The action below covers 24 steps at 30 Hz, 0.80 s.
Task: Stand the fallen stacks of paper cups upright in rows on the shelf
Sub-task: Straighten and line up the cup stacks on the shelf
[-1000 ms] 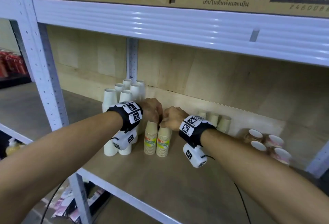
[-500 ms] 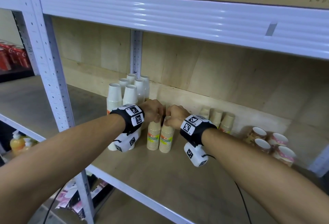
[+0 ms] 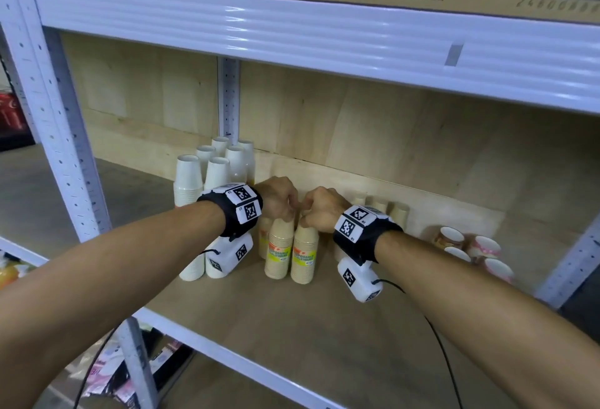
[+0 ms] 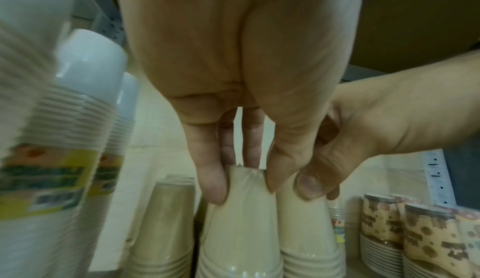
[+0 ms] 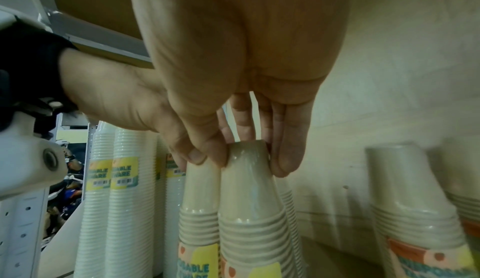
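Note:
Two beige paper cup stacks stand upright side by side on the wooden shelf point(image 3: 292, 327), wrapped in clear film with yellow labels. My left hand point(image 3: 287, 210) pinches the top of the left beige stack point(image 3: 279, 249); the left wrist view shows my left hand point(image 4: 241, 183) with thumb and fingers round that stack's top cup point(image 4: 241, 216). My right hand point(image 3: 308, 213) grips the top of the right beige stack point(image 3: 305, 252); in the right wrist view my right hand point(image 5: 246, 159) clamps that stack point(image 5: 249, 196). The two hands touch each other.
Tall white cup stacks point(image 3: 207, 174) stand in rows just left of my left wrist. More beige stacks point(image 3: 397, 213) stand against the back board behind my right wrist. Patterned cup stacks point(image 3: 467, 249) lie on their sides at the right. A white upright point(image 3: 48, 116) borders the shelf's left end.
Both hands keep their hold on the tops of the two beige stacks, which stay in about the same spot. My head has shifted, so the shelf sits a little differently in view.

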Motion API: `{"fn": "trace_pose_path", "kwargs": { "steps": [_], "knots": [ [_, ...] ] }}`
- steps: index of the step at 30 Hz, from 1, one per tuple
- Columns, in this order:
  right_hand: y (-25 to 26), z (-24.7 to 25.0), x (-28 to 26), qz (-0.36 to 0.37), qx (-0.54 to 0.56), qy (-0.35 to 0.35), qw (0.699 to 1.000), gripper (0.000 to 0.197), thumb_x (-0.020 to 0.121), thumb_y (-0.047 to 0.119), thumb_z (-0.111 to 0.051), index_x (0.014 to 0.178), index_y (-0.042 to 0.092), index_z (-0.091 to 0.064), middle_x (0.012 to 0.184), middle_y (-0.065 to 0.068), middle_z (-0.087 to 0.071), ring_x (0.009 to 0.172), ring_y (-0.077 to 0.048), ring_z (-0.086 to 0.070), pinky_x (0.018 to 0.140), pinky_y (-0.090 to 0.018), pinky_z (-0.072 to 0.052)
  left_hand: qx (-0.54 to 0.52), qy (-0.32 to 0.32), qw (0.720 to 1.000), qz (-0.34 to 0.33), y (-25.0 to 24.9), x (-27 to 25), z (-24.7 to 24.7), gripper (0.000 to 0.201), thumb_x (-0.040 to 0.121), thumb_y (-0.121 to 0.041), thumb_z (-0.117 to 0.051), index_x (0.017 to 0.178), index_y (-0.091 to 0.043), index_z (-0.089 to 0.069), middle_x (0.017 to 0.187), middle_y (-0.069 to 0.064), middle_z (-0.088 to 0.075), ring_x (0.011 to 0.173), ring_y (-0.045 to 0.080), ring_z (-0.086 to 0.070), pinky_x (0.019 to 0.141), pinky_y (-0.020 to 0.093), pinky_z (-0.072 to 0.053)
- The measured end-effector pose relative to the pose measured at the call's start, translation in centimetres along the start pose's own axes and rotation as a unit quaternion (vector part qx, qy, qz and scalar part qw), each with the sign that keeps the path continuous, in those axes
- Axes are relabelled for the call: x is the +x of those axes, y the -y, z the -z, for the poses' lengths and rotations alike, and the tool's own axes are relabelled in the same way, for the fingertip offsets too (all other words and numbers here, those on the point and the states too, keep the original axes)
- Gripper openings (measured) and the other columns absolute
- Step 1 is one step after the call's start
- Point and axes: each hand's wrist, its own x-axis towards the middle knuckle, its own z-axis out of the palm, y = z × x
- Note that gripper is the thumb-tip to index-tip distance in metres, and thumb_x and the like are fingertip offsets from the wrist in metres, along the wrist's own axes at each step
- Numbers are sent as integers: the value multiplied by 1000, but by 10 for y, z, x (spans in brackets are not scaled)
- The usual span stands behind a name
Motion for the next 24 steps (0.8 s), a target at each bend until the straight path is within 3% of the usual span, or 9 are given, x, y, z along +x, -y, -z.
{"fn": "trace_pose_path", "kwargs": {
  "steps": [4,8,18,22,24],
  "knots": [
    [-16,16,-9,-29,-20,-2,999,34,74,23,-74,106,15,-71,97,-4,-67,79,-19,-62,53,-21,-42,5,27,999,-16,-25,7,3,35,81,-17,-73,116,-16,-69,108,4,-66,96,22,-65,76,29,-54],
    [-36,32,-18,-64,-33,-3,997,34,73,24,-76,105,14,-72,101,-5,-68,88,-20,-65,67,-26,-52,-4,33,998,-45,-53,18,1,33,82,-17,-74,114,-14,-70,103,1,-66,89,18,-65,66,24,-52],
    [-93,58,-41,-136,-40,-23,990,27,71,24,-77,95,12,-73,94,-6,-69,87,-21,-66,69,-29,-52,9,18,993,-114,-113,52,-20,32,78,-19,-76,110,-17,-71,106,-1,-66,95,15,-61,78,26,-52],
    [-112,64,-49,-152,-42,-27,987,27,71,22,-76,94,10,-73,97,-7,-71,87,-21,-67,75,-34,-57,10,12,991,-134,-134,64,-31,30,77,-19,-76,106,-19,-72,106,-2,-67,92,14,-61,73,24,-50],
    [-120,65,-53,-156,-41,-30,986,25,72,20,-75,94,9,-73,97,-8,-71,88,-22,-67,74,-34,-57,10,15,990,-140,-142,70,-36,32,76,-18,-76,108,-19,-72,108,-1,-67,95,15,-63,80,27,-54]
  ]
}}
